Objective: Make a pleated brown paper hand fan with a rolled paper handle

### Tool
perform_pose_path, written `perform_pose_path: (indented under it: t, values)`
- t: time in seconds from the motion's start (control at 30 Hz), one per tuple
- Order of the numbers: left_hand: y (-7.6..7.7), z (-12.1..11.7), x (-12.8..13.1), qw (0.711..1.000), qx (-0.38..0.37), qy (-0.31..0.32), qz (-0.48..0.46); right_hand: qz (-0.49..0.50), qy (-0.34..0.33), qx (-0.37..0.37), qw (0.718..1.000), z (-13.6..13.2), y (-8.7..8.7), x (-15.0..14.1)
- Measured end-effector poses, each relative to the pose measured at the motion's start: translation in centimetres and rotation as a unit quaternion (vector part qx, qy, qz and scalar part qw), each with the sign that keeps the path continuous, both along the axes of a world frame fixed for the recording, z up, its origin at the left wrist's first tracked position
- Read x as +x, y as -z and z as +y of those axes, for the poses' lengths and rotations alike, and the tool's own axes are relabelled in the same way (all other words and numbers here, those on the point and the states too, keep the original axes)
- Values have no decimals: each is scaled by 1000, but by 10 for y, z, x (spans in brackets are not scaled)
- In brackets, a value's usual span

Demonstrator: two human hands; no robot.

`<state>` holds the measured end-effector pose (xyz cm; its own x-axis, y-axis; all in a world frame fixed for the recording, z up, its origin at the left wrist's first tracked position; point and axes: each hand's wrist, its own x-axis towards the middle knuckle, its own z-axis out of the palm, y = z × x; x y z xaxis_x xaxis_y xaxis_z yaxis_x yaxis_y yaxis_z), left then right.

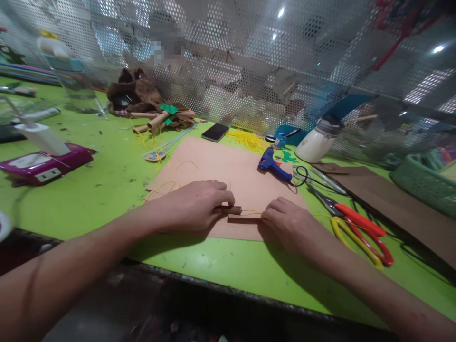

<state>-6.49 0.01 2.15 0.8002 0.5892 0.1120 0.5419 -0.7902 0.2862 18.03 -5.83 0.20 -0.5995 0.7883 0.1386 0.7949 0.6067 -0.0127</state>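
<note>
Pinched one dark stick (234, 209) in left hand (197, 205), one brown strip (245, 218) in right hand (289, 222), over one sheet (213, 160), near one glue gun (272, 166).

Along the far edge of a green tabletop (89, 204), before a perforated screen (228, 33), sit a clear jar (80, 92), a brown furry article (144, 92), a dark phone (215, 132) and a white bottle (315, 142); a purple power strip (80, 156) lies toward the left edge, a green basket (420, 183) toward the right.

Green table (110, 156), dark worn front edge (213, 287), perforated metallic panel (231, 57) behind, bright light spots (438, 49) upper right.
</note>
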Motion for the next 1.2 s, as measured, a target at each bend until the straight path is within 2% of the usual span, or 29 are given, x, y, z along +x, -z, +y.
perform_pose_path:
  t: [0.27, 0.43, 0.63, 0.8, 1.03, 1.2]
  values:
    - [2, -2, 3, 1000, 11, 5, -4, 10, -13, 36, 999, 9, 11, 6]
    - [4, -3, 4, 1000, 3, 20, -15, -8, 21, 28, 999, 13, 7, 4]
    - [12, -1, 8, 1000, 13, 4, -18, -32, 37, 2, 999, 13, 2, 1]
    - [17, 2, 10, 999, 21, 10, -26, 10, 31, -13, 999, 2, -2, -5]
    - [21, 4, 9, 998, 22, 15, -50, 59, 17, 67, 996, -5, 8, -21]
    - [16, 3, 6, 998, -4, 22, -66, 62, -1, 111, 992, -1, 15, -26]
